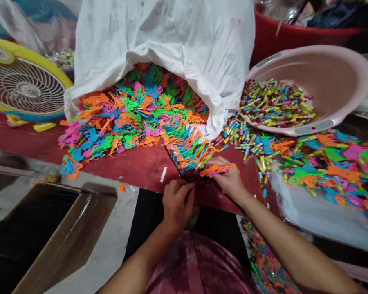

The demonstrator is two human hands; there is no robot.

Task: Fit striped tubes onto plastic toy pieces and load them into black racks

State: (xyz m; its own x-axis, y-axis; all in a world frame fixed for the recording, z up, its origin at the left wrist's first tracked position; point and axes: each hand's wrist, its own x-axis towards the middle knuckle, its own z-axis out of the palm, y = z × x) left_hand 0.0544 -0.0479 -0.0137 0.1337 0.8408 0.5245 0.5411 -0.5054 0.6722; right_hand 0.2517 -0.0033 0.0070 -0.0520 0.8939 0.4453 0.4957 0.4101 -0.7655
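Far left of both grips: a yellow-rimmed fan (pixel 27 87), standing well apart from them.
Loose pile (pixel 119 118): beyond the left grip and to its left, coloured plastic pieces spilling from a white sack (pixel 171 24) onto the red table (pixel 144 163).
Left grip (pixel 178 202): fingers curled at the near table edge, just short of the row; whether they pinch the dark holder (pixel 199 178) beside them I cannot tell, that patch being dim and blurred.
Row of pieces (pixel 187 149): beyond the left grip, left of and beyond the right one.
Row's long axis: slanting from far left, beside the pile, to near right, toward the gap between the grips; single pieces lie crosswise to it.
Nearer to the row: the right grip, seemingly, by a little.
Right grip (pixel 228 177): closed on some orange and pink pieces (pixel 217 168), their length running roughly left to right.
Right of and beyond that grip: scattered small tubes (pixel 242 130), then a pink basin (pixel 340 73).
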